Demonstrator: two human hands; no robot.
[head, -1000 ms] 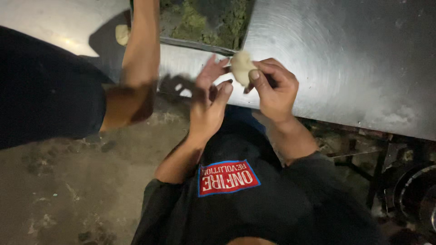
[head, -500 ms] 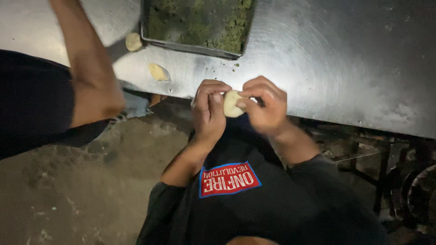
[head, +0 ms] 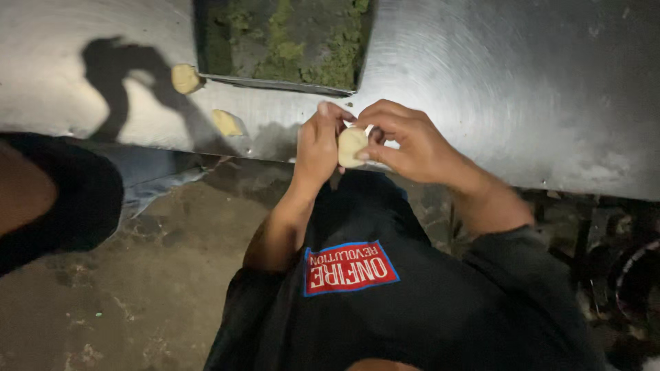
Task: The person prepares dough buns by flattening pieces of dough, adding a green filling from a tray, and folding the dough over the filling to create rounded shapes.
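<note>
Both hands, left hand [head: 317,145] & right hand [head: 405,141], sit at the near edge of the steel table [head: 522,89], pinching a pale dough ball [head: 351,147] between them, so no gap there. Straight ahead: metal tray [head: 285,84] w/ green filling [head: 302,48] blocks the way, its near rim just beyond the fingertips. Left of tray, two dough pieces [head: 185,77] [head: 226,122] lie on the tabletop w/ bare steel between & around them. Far left, another person's dark sleeve [head: 65,199] stands beside the table edge. Right of the tray: wide bare steel, open for a pass. Below right, dark machinery [head: 619,261] under the table.
</note>
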